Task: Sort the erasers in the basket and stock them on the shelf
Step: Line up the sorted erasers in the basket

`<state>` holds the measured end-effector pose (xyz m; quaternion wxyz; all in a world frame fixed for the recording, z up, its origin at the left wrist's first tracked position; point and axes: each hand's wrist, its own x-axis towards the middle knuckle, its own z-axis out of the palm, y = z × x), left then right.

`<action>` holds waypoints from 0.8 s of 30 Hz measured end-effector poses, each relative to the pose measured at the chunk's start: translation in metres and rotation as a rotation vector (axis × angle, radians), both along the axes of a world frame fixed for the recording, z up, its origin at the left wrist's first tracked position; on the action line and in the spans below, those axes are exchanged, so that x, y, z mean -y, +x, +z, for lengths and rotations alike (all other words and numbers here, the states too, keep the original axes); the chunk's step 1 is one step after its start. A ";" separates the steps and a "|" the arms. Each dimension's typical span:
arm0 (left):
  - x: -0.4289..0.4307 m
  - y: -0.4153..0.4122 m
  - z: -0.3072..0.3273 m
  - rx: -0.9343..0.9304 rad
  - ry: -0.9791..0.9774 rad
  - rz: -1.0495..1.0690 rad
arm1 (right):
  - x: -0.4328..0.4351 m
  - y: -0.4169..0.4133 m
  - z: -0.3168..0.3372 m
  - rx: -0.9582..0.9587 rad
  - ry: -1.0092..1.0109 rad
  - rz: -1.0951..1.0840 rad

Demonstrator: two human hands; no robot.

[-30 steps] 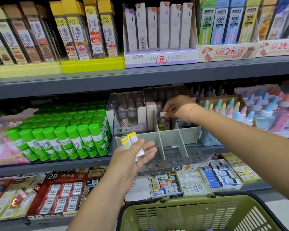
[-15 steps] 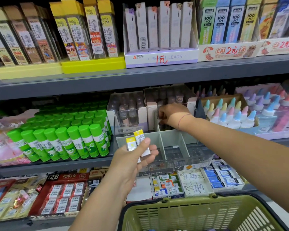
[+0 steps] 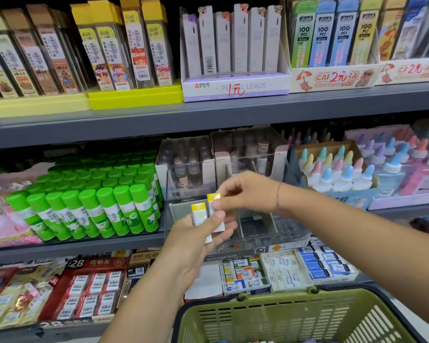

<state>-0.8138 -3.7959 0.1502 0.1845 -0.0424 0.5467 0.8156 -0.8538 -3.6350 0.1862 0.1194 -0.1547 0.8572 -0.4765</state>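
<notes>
Back from the clear plastic divided storage box (image 3: 270, 226), our right hand (image 3: 243, 194) now pinches one small yellow-and-white wrapped eraser (image 3: 214, 206) at its top; our left hand (image 3: 201, 241) grips both erasers, thumb across them.

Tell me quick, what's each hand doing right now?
Left hand: closed, holding two yellow-topped erasers.
Right hand: pinching the top of the taller eraser.

Clear divided storage box (image 3: 278, 226) open-topped, compartments free | green glue sticks (image 3: 104, 206) crowd its left | glue bottles (image 3: 337, 174) flank right | shelf (image 3: 208, 120) overhangs.
</notes>
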 end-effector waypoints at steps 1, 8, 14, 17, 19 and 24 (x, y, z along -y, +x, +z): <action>-0.001 0.000 -0.001 -0.002 -0.006 -0.006 | 0.000 0.003 -0.004 0.032 -0.042 0.012; 0.000 -0.001 0.003 0.014 0.060 0.015 | -0.030 -0.004 0.008 0.248 -0.404 -0.253; 0.000 0.001 0.003 0.011 -0.215 -0.010 | -0.059 -0.030 0.016 -0.197 0.420 -0.438; 0.001 0.001 0.002 -0.031 -0.309 -0.017 | -0.056 -0.038 0.026 -0.302 0.745 -0.398; 0.001 0.002 0.000 -0.070 -0.346 -0.038 | -0.048 -0.045 0.028 -0.304 0.868 -0.362; 0.003 -0.002 -0.003 -0.105 -0.394 0.010 | -0.034 -0.063 0.022 -0.316 1.007 -0.289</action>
